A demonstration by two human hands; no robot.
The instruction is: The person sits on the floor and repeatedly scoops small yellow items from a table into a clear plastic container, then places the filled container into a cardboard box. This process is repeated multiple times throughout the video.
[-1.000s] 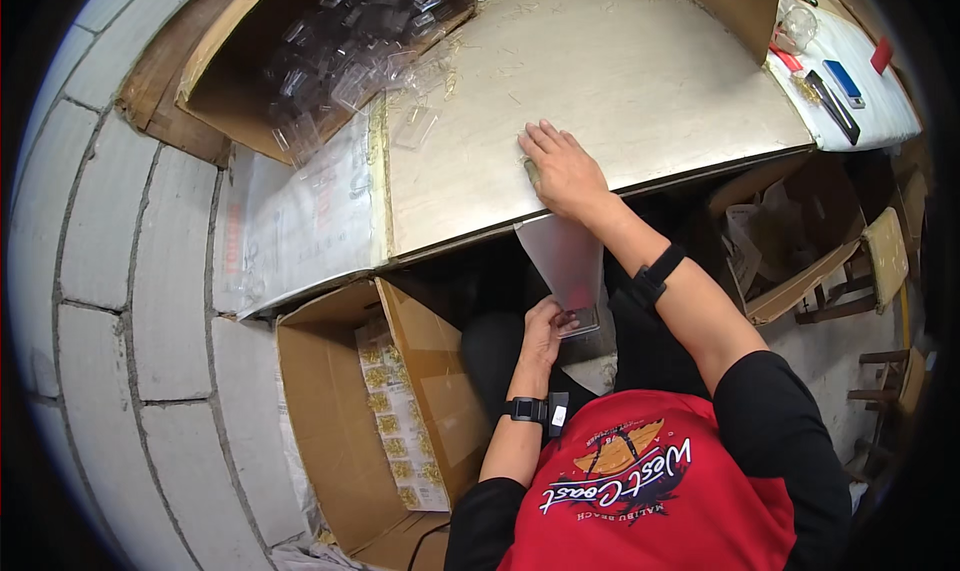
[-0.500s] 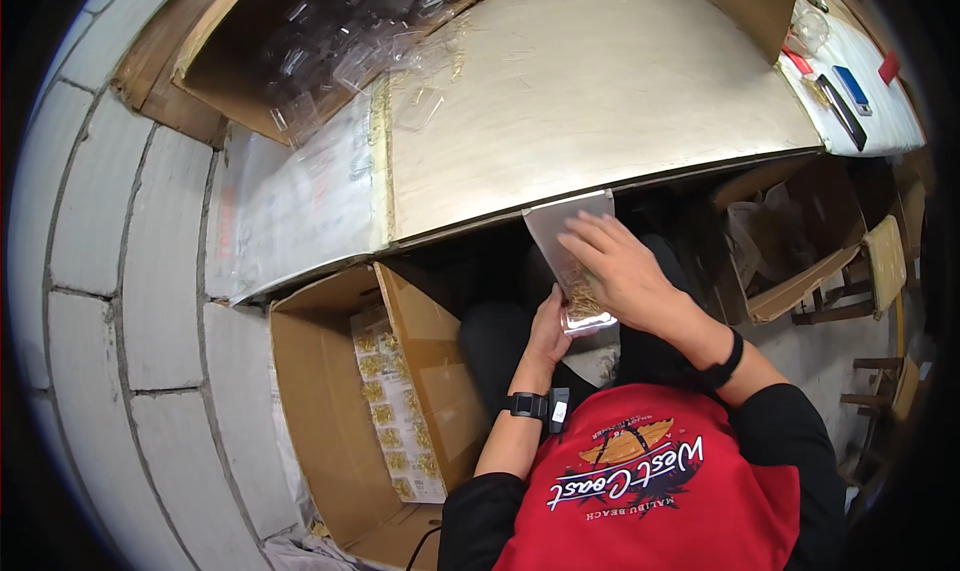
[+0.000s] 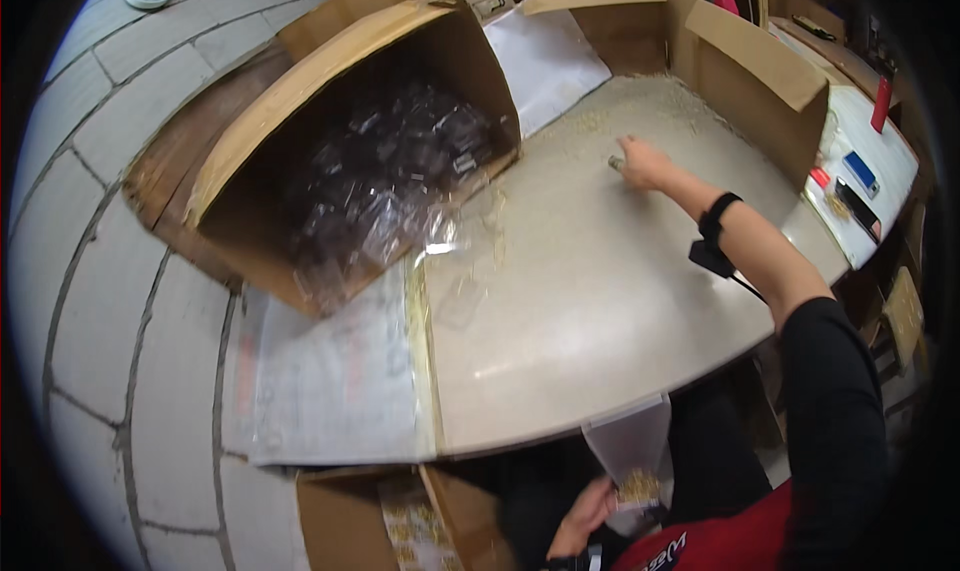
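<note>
My left hand [image 3: 592, 504] is low at the table's near edge, closed on a clear plastic box whose long lid [image 3: 632, 433] stands open toward the table. Small gold-coloured pin-like pieces [image 3: 640, 488] fill part of the box. My right arm stretches over the tabletop [image 3: 560, 341]. Toward its far side, my right hand [image 3: 646, 164] pinches a small grey-green piece [image 3: 615, 162] at the fingertips; its kind is too small to make out. Some gold pieces [image 3: 592, 123] lie scattered on the table beyond that hand.
A large carton [image 3: 250, 101] on its side at the left holds many clear plastic boxes [image 3: 400, 151]. Cardboard walls [image 3: 750, 56] bound the far right. A blue item [image 3: 861, 173] and a black one lie at right. Below, another carton [image 3: 340, 511] contains packed boxes [image 3: 415, 536].
The view has tilted up across the table. My right hand has left the plastic box and reached far over the tabletop, now holding a small piece. My left hand keeps the box.
</note>
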